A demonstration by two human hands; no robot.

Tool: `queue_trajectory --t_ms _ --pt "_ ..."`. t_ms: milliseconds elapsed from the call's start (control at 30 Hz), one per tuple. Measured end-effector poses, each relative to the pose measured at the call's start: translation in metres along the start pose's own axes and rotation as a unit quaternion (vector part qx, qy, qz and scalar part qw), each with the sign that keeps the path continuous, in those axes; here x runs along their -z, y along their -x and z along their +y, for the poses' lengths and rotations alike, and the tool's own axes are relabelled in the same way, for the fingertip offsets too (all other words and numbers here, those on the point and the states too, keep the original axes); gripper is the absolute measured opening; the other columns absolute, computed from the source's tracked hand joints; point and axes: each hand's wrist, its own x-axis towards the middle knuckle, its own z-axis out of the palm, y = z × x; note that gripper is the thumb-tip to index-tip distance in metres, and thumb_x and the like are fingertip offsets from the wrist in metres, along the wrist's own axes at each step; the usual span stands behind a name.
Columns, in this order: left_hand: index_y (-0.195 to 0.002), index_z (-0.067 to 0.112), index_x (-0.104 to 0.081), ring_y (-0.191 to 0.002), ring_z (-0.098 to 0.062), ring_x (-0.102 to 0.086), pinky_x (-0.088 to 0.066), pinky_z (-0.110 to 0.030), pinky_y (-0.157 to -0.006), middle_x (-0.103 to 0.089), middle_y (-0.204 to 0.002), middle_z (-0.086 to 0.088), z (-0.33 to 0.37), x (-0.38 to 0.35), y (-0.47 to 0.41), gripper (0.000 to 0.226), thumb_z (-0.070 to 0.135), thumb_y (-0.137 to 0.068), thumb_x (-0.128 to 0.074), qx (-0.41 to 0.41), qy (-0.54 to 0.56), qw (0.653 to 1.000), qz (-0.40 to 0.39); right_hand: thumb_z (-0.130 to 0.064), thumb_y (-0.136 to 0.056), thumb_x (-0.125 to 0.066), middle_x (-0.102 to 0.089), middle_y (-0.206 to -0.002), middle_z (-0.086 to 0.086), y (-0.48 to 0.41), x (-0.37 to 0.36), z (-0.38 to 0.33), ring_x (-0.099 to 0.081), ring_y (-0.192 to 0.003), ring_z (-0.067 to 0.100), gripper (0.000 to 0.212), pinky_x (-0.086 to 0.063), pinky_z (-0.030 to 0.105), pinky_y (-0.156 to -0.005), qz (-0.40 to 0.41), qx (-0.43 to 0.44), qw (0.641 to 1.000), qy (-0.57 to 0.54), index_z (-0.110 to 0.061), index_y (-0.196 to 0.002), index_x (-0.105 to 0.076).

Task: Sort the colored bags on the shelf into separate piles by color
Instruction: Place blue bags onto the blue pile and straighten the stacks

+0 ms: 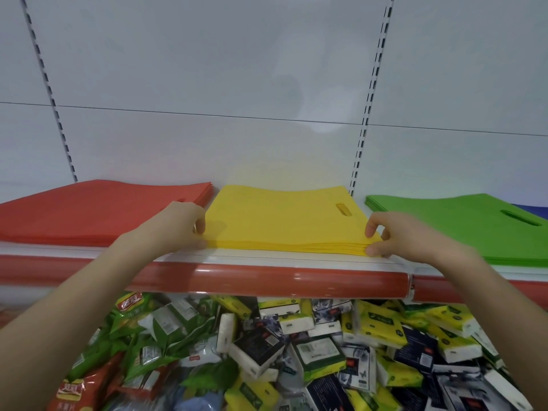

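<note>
**Yellow pile [281, 223] held at both sides**

White back panels with slotted uprights rise behind the shelf [296, 278], whose red front rim crosses the middle of the frame.

Head view: the yellow pile lies flat at centre, its long axis running left to right and its handle slot toward the right end. My left hand [181, 221] curls its fingers over the pile's left edge. My right hand [397, 235] pinches the front right corner, thumb low against the stack and a finger on top. A red pile [89, 209] lies just left. A green pile [459, 226] lies to the right, slot also rightward, with a blue bag [530, 209] beyond it. Tissue packs [326, 345] fill the lower frame.
</note>
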Motion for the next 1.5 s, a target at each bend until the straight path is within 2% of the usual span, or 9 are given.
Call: queue_trajectory --t_ms 200,333,467,667,767,900,1100,1333,1500 --pt "-0.103 0.009 -0.058 -0.082 -0.017 -0.045 -0.034 -0.025 -0.066 -0.047 -0.088 0.001 0.0 -0.002 0.002 0.027 0.022 -0.082 -0.067 0.004 -0.007 1.0 0.004 -0.026 -0.083 -0.069 -0.044 -0.074 -0.007 0.002 -0.005 -0.003 -0.041 -0.064 0.008 0.03 -0.031 0.024 -0.056 0.003 -0.005 0.996 0.084 -0.022 -0.098 -0.044" --pt "-0.102 0.009 -0.058 -0.077 -0.016 -0.044 -0.031 -0.022 -0.055 -0.047 -0.083 0.002 -0.002 -0.003 0.005 0.022 0.023 -0.086 -0.062 -0.012 -0.006 1.0 0.011 -0.027 -0.087 -0.064 -0.045 -0.076 -0.003 0.005 -0.007 -0.006 -0.045 -0.071 0.016 0.027 -0.034 0.028 -0.06 0.003 -0.007 0.995 0.102 -0.021 -0.099 -0.041" --pt "-0.103 0.008 -0.055 -0.076 -0.021 -0.048 -0.035 -0.027 -0.063 -0.05 -0.082 -0.001 0.0 -0.006 0.007 0.02 0.023 -0.09 -0.056 -0.021 -0.021 1.0 0.003 -0.029 -0.089 -0.059 -0.043 -0.077 -0.005 0.006 -0.007 -0.01 -0.046 -0.075 0.017 0.025 -0.034 0.026 -0.058 0.0 -0.015 0.99 0.137 -0.019 -0.103 -0.04" --pt "-0.099 0.008 -0.054 -0.08 -0.021 -0.05 -0.035 -0.028 -0.064 -0.052 -0.084 -0.002 0.005 -0.004 0.007 0.031 0.036 -0.086 -0.061 -0.014 -0.026 1.0 -0.005 -0.065 -0.08 -0.054 -0.047 -0.074 -0.005 0.004 -0.013 -0.027 -0.049 -0.07 0.015 0.054 -0.035 0.027 -0.054 0.029 -0.042 0.976 0.213 -0.017 -0.098 -0.039" --pt "-0.1 0.007 -0.055 -0.081 -0.022 -0.051 -0.036 -0.029 -0.063 -0.053 -0.085 -0.004 0.007 -0.006 0.007 0.033 0.038 -0.087 -0.059 -0.006 -0.035 0.999 0.001 -0.071 -0.079 -0.049 -0.05 -0.073 -0.005 0.003 -0.019 -0.031 -0.05 -0.067 0.015 0.058 -0.033 0.025 -0.05 0.065 -0.048 0.965 0.25 -0.016 -0.096 -0.038" --pt "-0.102 0.008 -0.054 -0.081 -0.021 -0.049 -0.035 -0.028 -0.064 -0.051 -0.086 -0.003 0.01 -0.004 0.01 0.033 0.037 -0.087 -0.059 -0.001 -0.033 0.999 0.001 -0.065 -0.08 -0.055 -0.051 -0.08 -0.005 0.004 -0.014 -0.023 -0.052 -0.075 0.016 0.054 -0.036 0.027 -0.054 0.044 -0.041 0.978 0.2 -0.017 -0.1 -0.041" --pt "-0.105 0.009 -0.057 -0.081 -0.017 -0.045 -0.032 -0.025 -0.065 -0.052 -0.09 -0.002 0.007 -0.002 0.006 0.026 0.029 -0.088 -0.06 -0.004 -0.032 0.999 -0.005 -0.025 -0.084 -0.068 -0.042 -0.075 -0.009 0.004 -0.002 -0.004 -0.042 -0.066 0.008 0.029 -0.029 0.023 -0.055 -0.01 -0.002 0.999 0.051 -0.02 -0.098 -0.044" --pt "-0.104 0.008 -0.058 -0.079 -0.015 -0.043 -0.03 -0.016 -0.052 -0.047 -0.083 0.003 0.008 -0.002 0.006 0.023 0.024 -0.088 -0.059 -0.003 -0.02 1.0 -0.001 -0.021 -0.083 -0.069 -0.041 -0.075 -0.007 0.002 -0.002 0.0 -0.041 -0.066 0.008 0.028 -0.031 0.022 -0.057 -0.015 -0.001 0.999 0.035 -0.02 -0.099 -0.046" --pt "-0.104 0.008 -0.061 -0.081 -0.013 -0.042 -0.026 -0.023 -0.062 -0.05 -0.091 0.001 0.007 -0.002 0.006 0.022 0.022 -0.087 -0.061 -0.004 -0.014 1.0 0.012 -0.019 -0.083 -0.069 -0.044 -0.076 -0.004 -0.002 -0.003 0.0 -0.043 -0.067 0.012 0.028 -0.033 0.026 -0.06 -0.018 -0.003 0.999 0.038 -0.019 -0.099 -0.046"
